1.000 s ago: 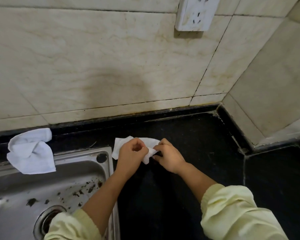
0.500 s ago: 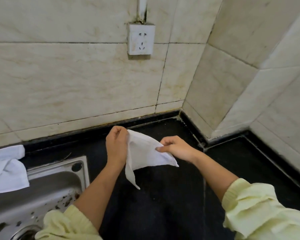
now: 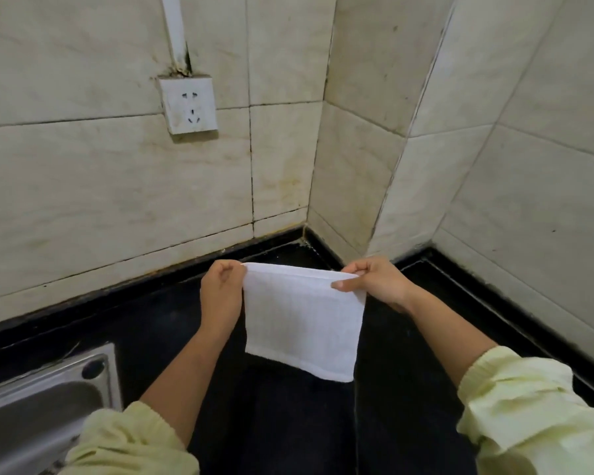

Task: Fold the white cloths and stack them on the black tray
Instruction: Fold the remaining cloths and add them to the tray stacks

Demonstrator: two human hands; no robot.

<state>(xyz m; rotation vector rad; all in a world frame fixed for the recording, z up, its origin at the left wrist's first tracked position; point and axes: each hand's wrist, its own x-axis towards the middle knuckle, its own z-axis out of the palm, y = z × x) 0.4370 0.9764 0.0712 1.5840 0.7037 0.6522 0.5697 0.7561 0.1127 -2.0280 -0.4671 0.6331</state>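
Cloth held up flat, ready to fold

White cloth (image 3: 302,320) hangs above black counter (image 3: 282,423), top corners pinched by left hand (image 3: 220,289) & right hand (image 3: 374,282), prob. so it drapes square w/o creases. Black tray not in view.

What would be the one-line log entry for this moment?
white cloth: hangs spread above black counter | left hand: pinches top corner | right hand: pinches other top corner

White wall socket (image 3: 189,106) on stained cream tiled wall (image 3: 83,186), white cable strip (image 3: 175,29) running up from it. Black countertop (image 3: 288,423) meets wall corner. Steel sink (image 3: 42,399) lower left, round hole (image 3: 92,369) in rim.
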